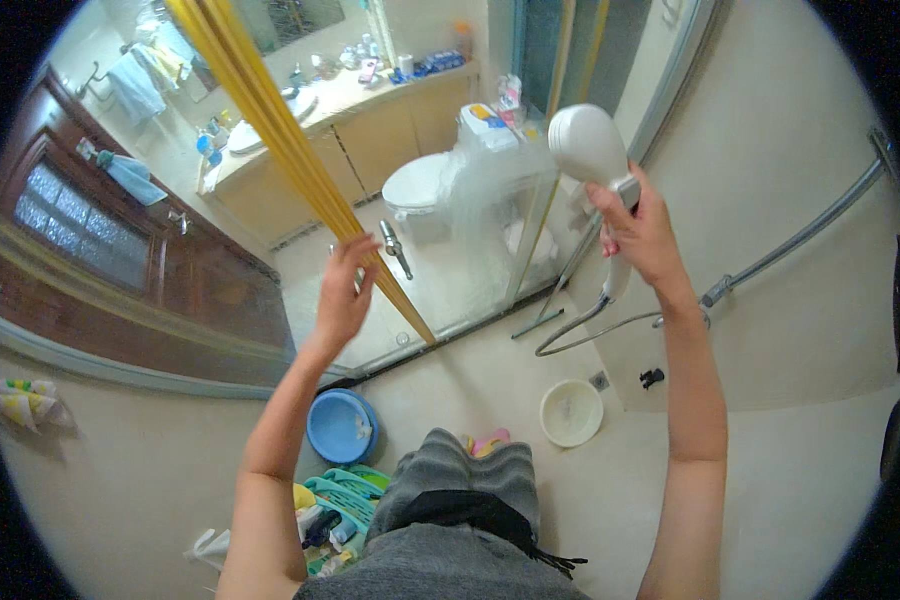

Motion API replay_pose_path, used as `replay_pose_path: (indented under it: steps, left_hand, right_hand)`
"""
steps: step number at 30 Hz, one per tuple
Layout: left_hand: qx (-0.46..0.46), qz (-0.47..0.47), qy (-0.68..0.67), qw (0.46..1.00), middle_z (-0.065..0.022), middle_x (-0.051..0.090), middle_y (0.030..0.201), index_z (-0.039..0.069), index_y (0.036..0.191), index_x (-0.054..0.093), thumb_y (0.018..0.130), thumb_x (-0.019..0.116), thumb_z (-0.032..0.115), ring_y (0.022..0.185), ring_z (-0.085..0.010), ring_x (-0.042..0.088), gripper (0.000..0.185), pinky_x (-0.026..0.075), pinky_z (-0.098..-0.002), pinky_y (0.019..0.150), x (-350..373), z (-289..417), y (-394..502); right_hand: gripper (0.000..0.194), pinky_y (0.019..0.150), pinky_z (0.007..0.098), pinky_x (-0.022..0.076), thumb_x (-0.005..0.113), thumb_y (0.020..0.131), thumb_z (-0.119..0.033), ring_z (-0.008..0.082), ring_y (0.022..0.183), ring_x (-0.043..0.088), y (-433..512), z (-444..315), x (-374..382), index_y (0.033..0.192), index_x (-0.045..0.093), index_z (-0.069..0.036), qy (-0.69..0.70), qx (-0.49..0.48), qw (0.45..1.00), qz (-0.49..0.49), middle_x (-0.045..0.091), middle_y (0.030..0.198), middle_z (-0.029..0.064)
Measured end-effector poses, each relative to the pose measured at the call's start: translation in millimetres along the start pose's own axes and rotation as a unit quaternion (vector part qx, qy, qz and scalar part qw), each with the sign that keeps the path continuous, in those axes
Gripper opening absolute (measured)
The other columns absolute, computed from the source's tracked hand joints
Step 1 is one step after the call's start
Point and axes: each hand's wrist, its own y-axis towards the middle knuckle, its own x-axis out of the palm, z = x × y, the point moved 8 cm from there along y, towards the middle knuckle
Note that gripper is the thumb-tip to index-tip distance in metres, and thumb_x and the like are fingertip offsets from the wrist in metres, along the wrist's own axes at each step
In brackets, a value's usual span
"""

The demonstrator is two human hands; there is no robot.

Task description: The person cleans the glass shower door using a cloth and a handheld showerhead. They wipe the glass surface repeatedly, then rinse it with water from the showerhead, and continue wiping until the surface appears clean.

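My right hand (641, 229) grips a white handheld shower head (586, 144) by its handle, with its face turned to the left. From the handle's lower end hangs a flexible metal hose (570, 341) that loops toward the wall. My left hand (349, 281) is at the yellow edge strip (292, 142) of a glass shower door, fingers curled around a metal handle mostly hidden by the hand. Just right of the strip, another metal door handle (396, 249) shows.
A white basin (571, 413) stands on the floor beside a drain (598, 381). Blue basins (340, 426) and a green basket (345, 495) of bottles are at left. A squeegee (538, 324) leans by the sill. Beyond the glass are a toilet (418, 182) and a counter (345, 101).
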Motion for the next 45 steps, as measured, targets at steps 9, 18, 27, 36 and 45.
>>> replay_pose_path:
  steps: [9,18,27,36,45]
  left_hand:
    - [0.115,0.057,0.218,0.967,-0.0118,0.038,0.130,0.003,0.112,0.051,0.080,0.056,0.006,0.125,-0.0312,0.032,0.032,0.029,-0.0432,0.102,-85,33,51]
    - [0.122,0.023,0.328,0.937,-0.0070,0.020,0.145,0.005,0.130,0.038,0.080,0.056,0.005,0.136,-0.0237,0.013,0.053,0.015,-0.0409,0.111,-129,22,66]
    - [0.151,0.028,0.402,0.903,-0.0039,0.020,0.146,0.009,0.131,0.040,0.083,0.054,0.013,0.136,-0.0176,0.012,0.050,0.002,-0.0438,0.112,-163,46,92]
    - [0.179,0.112,0.432,0.877,-0.0004,0.023,0.145,0.013,0.127,0.045,0.085,0.054,0.017,0.135,-0.0137,0.016,0.043,0.002,-0.0434,0.113,-230,67,115]
    - [0.158,0.089,0.460,0.869,-0.0041,0.016,0.147,0.012,0.136,0.032,0.082,0.055,0.014,0.136,-0.0198,0.012,0.058,0.006,-0.0426,0.112,-260,70,113]
  right_hand:
    - [0.053,0.041,0.0235,0.0415,0.058,0.082,-0.048,0.0056,0.041,0.045,25,-158,58,0.112,0.051,-0.004,-0.145,-0.177,0.971,-0.065,0.045,0.055,-0.0014]
    - [0.030,0.048,0.0299,0.0481,0.055,0.087,-0.033,0.0124,0.053,0.057,52,-235,82,0.083,0.054,-0.003,-0.225,-0.151,0.955,-0.118,0.051,0.061,0.0033]
    - [0.039,0.041,0.0261,0.0439,0.055,0.085,-0.040,0.0102,0.044,0.051,59,-327,80,0.085,0.056,0.000,-0.259,-0.208,0.943,-0.025,0.049,0.057,0.0009]
    - [0.056,0.045,0.0283,0.0508,0.054,0.078,-0.058,0.0111,0.046,0.053,80,-337,99,0.095,0.056,-0.004,-0.281,-0.334,0.900,-0.023,0.052,0.064,0.0052]
    - [0.065,0.047,0.0283,0.0523,0.057,0.073,-0.064,0.0109,0.046,0.053,62,-381,114,0.092,0.055,-0.002,-0.259,-0.341,0.904,-0.004,0.050,0.061,0.0064]
